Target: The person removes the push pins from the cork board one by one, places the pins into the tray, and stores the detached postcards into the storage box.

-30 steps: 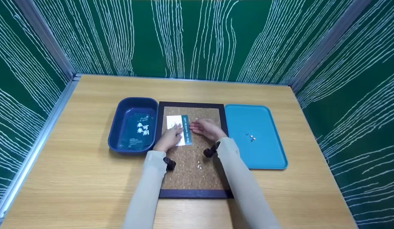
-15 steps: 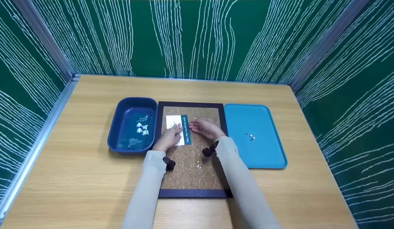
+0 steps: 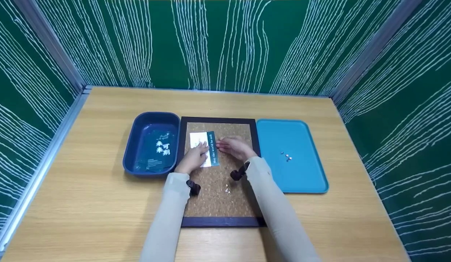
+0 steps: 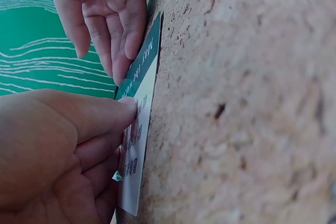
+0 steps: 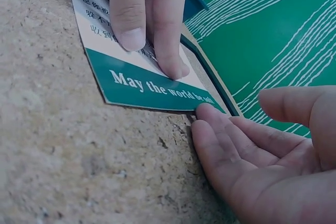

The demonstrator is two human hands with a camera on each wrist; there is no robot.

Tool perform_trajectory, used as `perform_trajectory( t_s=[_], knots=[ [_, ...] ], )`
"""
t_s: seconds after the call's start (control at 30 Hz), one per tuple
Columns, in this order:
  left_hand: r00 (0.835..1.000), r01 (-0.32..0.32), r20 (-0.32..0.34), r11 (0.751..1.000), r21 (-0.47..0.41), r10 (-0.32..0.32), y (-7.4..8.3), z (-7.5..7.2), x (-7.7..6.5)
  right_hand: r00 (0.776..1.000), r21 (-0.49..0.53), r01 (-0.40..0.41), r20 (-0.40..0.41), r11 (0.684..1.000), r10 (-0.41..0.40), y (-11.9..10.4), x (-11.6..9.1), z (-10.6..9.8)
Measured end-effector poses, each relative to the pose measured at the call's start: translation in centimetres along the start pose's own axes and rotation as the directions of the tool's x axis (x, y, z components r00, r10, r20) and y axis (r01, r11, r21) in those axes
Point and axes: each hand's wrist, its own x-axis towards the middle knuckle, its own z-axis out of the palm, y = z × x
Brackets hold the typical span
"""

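Observation:
A white and dark green printed card (image 3: 213,149) lies flat on the upper left part of a cork board (image 3: 211,203). My left hand (image 3: 193,158) presses the card with thumb and fingertips; the right wrist view shows its thumb and a finger (image 5: 167,35) laid on the white part. Beside the left hand's curled lower fingers, a small clear faceted piece (image 4: 116,176) shows at the card in the left wrist view. My right hand (image 3: 235,147) is relaxed, palm turned toward the card, its fingertips (image 5: 203,113) right at the card's green edge.
Several small clear pieces (image 3: 227,189) lie low on the cork. Left of the dark-framed board stands a navy bin (image 3: 128,160) with green cards (image 3: 162,153) inside. On its right, a blue tray (image 3: 302,174) holds several small shiny bits (image 3: 288,157). Green walls enclose the table (image 3: 83,203).

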Motion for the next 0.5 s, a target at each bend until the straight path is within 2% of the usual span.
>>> perform_trajectory(
  t_s=[0.2, 0.4, 0.5],
  knots=[
    [1.000, 0.019, 0.018, 0.999, -0.026, -0.018, 0.45, -0.14, -0.25, 0.999, -0.069, 0.028, -0.016, 0.997, -0.029, 0.12, -0.07, 0.12],
    [1.000, 0.026, 0.014, 0.999, 0.031, -0.027, 0.60, -0.11, -0.12, 0.998, -0.076, 0.064, 0.003, 0.995, -0.064, 0.12, -0.10, 0.43],
    [0.999, 0.040, 0.020, 0.999, 0.035, -0.041, 0.68, -0.21, -0.17, 0.998, -0.081, 0.066, -0.018, 0.995, -0.067, 0.09, -0.17, 0.63]
  ],
)
